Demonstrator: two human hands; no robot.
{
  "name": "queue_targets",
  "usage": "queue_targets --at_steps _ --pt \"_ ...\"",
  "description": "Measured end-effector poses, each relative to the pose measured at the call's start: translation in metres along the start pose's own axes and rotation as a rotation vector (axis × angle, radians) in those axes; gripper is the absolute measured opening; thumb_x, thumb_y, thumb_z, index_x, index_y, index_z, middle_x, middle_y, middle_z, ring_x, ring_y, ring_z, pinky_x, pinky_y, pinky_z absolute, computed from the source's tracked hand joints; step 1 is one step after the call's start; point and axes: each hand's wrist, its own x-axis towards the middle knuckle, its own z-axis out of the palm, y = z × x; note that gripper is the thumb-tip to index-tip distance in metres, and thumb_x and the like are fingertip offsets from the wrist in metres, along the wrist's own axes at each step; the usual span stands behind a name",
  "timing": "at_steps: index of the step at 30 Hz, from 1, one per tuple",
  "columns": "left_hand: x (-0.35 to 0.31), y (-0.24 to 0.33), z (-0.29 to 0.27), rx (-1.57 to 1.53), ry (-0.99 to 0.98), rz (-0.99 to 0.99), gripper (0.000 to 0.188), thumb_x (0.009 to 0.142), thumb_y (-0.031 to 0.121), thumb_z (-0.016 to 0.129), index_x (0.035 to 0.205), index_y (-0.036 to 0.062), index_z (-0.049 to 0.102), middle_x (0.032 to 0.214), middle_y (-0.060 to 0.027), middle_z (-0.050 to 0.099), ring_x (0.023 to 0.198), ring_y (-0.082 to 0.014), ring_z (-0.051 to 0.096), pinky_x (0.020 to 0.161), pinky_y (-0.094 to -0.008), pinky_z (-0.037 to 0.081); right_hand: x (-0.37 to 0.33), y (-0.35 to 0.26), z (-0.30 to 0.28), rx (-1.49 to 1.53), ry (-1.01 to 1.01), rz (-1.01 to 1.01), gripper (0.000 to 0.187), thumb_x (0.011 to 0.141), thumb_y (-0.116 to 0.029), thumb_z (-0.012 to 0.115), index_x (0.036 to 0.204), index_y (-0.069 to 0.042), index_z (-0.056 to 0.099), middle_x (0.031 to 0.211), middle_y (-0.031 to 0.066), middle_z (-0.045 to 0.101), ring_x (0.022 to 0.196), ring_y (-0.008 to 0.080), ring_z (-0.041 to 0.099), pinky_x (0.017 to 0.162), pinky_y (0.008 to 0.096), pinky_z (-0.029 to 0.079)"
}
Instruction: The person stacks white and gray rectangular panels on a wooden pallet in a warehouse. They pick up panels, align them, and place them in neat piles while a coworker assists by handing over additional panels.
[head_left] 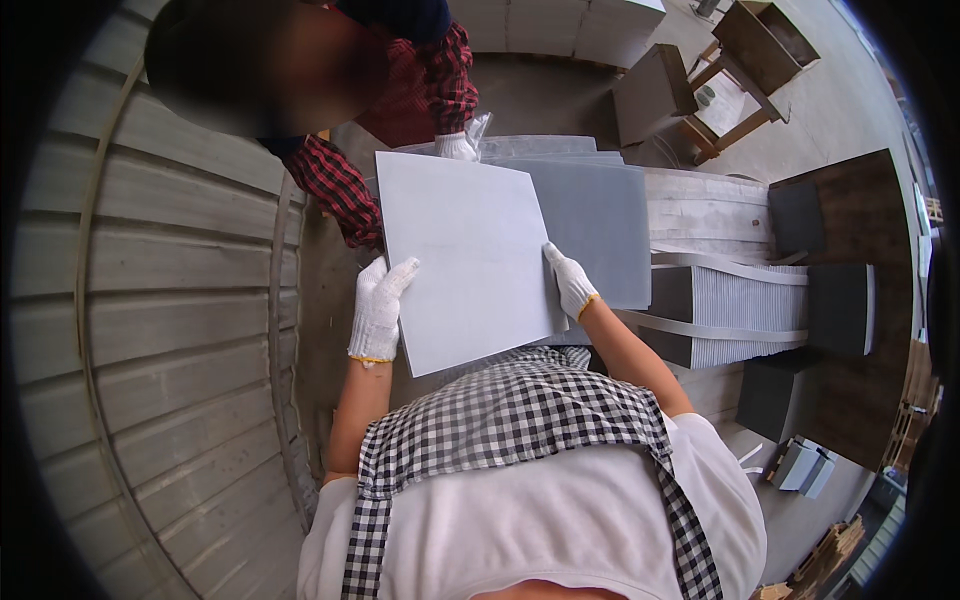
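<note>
A large pale grey-white rectangular sheet [465,260] is held in front of my apron, tilted over a pile of darker grey sheets [603,235]. My left hand [378,308], in a white knit glove, grips its left edge with the thumb on top. At the right edge, my gloved right hand [569,280] is closed on it, thumb up. Whether it is one sheet or a few together I cannot tell. Across from me, a co-worker's gloved hand [456,147] rests by the far edge, near some clear plastic [479,128]; their other hand is mostly hidden.
A corrugated wall [180,300] runs along the left. To the right, a strapped stack of thin sheets [750,308] lies by a dark block [840,308] and an upright brown board [862,215]. A wooden stand [740,125] and pale stacks [545,25] are farther off.
</note>
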Motion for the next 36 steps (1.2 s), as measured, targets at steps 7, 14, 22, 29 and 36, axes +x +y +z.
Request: queue_targets --at_steps 7,14,22,29,36 --pt "0.021 -0.058 -0.049 -0.12 -0.028 -0.125 0.034 0.095 0.019 0.068 0.12 -0.0041 0.063 0.106 -0.0056 0.067 0.093 -0.0116 0.061 0.085 -0.0299 0.051 -0.021 0.001 -0.003 -0.053 0.199 -0.271 0.045 0.098 -0.042 0.062 0.098 0.002 0.071 0.08 -0.003 0.058 0.072 0.0091 0.047 0.067 0.0293 0.042" --pt "0.063 -0.131 -0.082 0.027 0.002 -0.241 0.057 0.093 0.027 0.072 0.127 -0.0145 0.052 0.12 -0.0177 0.062 0.113 -0.0222 0.057 0.098 -0.0377 0.046 -0.028 0.001 -0.002 -0.168 0.327 -0.457 0.041 0.098 -0.038 0.065 0.101 0.003 0.071 0.078 -0.0039 0.057 0.071 0.0082 0.046 0.065 0.0286 0.041" --pt "0.112 -0.156 -0.12 0.201 0.255 -0.181 0.045 0.091 0.029 0.073 0.111 -0.008 0.059 0.106 -0.0126 0.061 0.104 -0.0203 0.053 0.095 -0.0361 0.043 -0.014 0.001 0.047 -0.119 0.291 -0.488 0.041 0.099 -0.032 0.062 0.114 0.005 0.069 0.092 0.0017 0.068 0.083 0.0109 0.057 0.078 0.0287 0.046" --pt "0.157 -0.138 -0.187 0.018 0.329 -0.095 0.03 0.092 0.028 0.071 0.098 -0.001 0.067 0.092 -0.0024 0.063 0.086 -0.0124 0.053 0.082 -0.0341 0.044 0.015 0.005 0.133 -0.284 0.293 -0.55 0.045 0.099 -0.039 0.055 0.117 0.0 0.068 0.105 0.019 0.072 0.101 0.033 0.067 0.091 0.0387 0.05" --pt "0.177 -0.138 -0.208 0.17 0.551 -0.14 0.033 0.089 0.033 0.076 0.085 0.0015 0.068 0.081 0.0019 0.056 0.08 -0.0118 0.047 0.077 -0.0335 0.042 0.055 0.025 0.166 -0.384 0.347 -0.531 0.051 0.098 -0.044 0.05 0.119 0.0 0.067 0.108 0.0245 0.07 0.107 0.041 0.065 0.094 0.0442 0.05"
